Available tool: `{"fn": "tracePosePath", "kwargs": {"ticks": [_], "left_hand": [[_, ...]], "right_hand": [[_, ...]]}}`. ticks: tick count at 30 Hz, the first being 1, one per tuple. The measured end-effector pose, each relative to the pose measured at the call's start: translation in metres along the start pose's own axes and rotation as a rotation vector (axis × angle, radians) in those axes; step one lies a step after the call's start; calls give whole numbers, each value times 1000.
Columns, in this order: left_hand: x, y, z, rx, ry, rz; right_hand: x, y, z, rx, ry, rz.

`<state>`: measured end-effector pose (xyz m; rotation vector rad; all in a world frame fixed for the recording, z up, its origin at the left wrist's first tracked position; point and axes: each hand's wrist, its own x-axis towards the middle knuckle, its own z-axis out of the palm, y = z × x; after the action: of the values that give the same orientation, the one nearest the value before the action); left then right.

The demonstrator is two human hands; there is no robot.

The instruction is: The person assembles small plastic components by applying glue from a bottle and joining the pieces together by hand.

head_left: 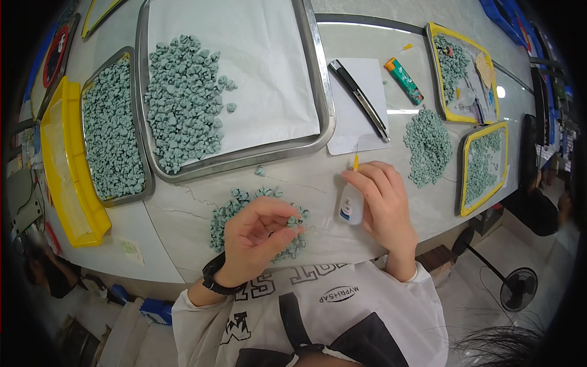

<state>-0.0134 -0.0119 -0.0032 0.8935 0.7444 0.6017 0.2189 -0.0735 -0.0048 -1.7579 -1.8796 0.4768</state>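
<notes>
Green-grey pieces [183, 101] lie heaped in the big metal tray [321, 79] at the top, and a smaller pile [229, 214] sits on the table [183, 202] right under your hands. Your right hand [382, 205] is wrapped around a small glue bottle [351, 203] with its yellow tip pointing up. Your left hand [260, 235] pinches one tiny piece [293, 222] in its fingertips. It looks like the gluing step; next, you need to bring tip and piece together gently.

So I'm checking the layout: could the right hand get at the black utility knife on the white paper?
Probably yes: the knife lies uncovered just beyond the right hand, though that hand holds a small glue bottle.
</notes>
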Motion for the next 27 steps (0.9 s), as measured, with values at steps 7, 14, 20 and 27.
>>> {"fn": "tracePosePath", "kwargs": {"ticks": [7,14,20,27], "left_hand": [[0,2,2,-17,10,-7],[0,-4,-3,-74,-91,12],[-2,-4,-1,-9,-46,-17],[-3,-5,-1,-87,-109,-11]], "right_hand": [[-20,33,-29,-114,354,380],[-9,61,-26,-415,324,303],[-6,65,-22,-428,282,306],[-7,62,-23,-545,253,317]]}}
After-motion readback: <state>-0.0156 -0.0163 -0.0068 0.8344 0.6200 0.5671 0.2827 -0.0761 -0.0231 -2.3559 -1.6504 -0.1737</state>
